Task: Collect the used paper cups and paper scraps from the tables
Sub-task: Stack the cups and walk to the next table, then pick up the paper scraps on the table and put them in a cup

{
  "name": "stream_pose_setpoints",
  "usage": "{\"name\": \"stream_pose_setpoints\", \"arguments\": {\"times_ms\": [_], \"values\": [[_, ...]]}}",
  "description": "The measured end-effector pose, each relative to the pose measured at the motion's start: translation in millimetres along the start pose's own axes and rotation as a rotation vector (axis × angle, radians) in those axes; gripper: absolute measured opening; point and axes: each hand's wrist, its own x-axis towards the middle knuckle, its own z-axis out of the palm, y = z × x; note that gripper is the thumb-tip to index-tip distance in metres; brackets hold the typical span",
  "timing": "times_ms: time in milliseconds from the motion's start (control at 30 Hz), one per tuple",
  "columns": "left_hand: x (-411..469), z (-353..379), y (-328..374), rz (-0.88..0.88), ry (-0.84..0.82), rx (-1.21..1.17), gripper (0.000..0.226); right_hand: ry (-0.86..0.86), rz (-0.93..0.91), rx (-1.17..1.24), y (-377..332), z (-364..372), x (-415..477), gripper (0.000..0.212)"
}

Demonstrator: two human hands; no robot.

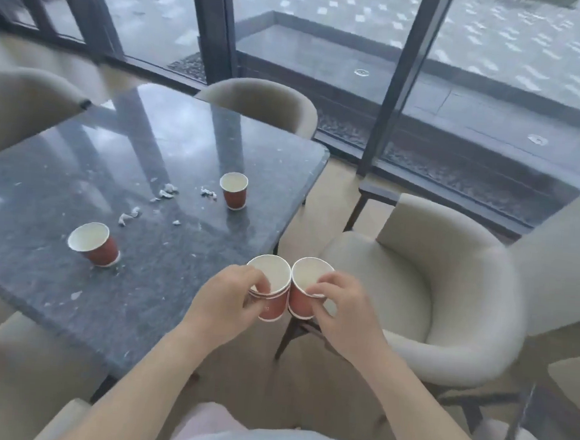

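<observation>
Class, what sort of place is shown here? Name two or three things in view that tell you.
Probably a café or lounge in a public building: a dark stone table ringed by matching cushioned armchairs, floor-to-ceiling glass walls onto a paved terrace, and disposable paper cups left on it.

Left hand (pixel 228 294) grips a nested stack of red cups (pixel 273 304), right hand (pixel 339 304) holds a single red cup (pixel 299 301) at its rim; the two touch side by side, just off the table's (pixel 131 315) near right corner. On the table: far cup (pixel 234 192) near the right edge, near cup (pixel 94 244) toward the left, white paper scraps (pixel 167 192) scattered between them. Beige chairs (pixel 447 299) stand around the table.
</observation>
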Motion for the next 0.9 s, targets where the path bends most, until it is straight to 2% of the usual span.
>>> {"name": "stream_pose_setpoints", "arguments": {"times_ms": [233,367,700,900], "values": [[-19,-43,-53,-0.242,0.166,0.076,0.018,-0.212,-0.230,0.111,-36,65,70,0.017],[-27,-62,-86,-0.322,0.202,0.080,0.018,-0.266,-0.280,0.141,-59,97,91,0.017],[-18,-64,-159,-0.345,0.116,0.131,0.012,-0.352,-0.267,0.045,-77,158,117,0.020],[-2,-60,-178,-0.302,-0.001,0.225,0.009,-0.511,-0.265,-0.071,-79,177,137,0.019]]}}
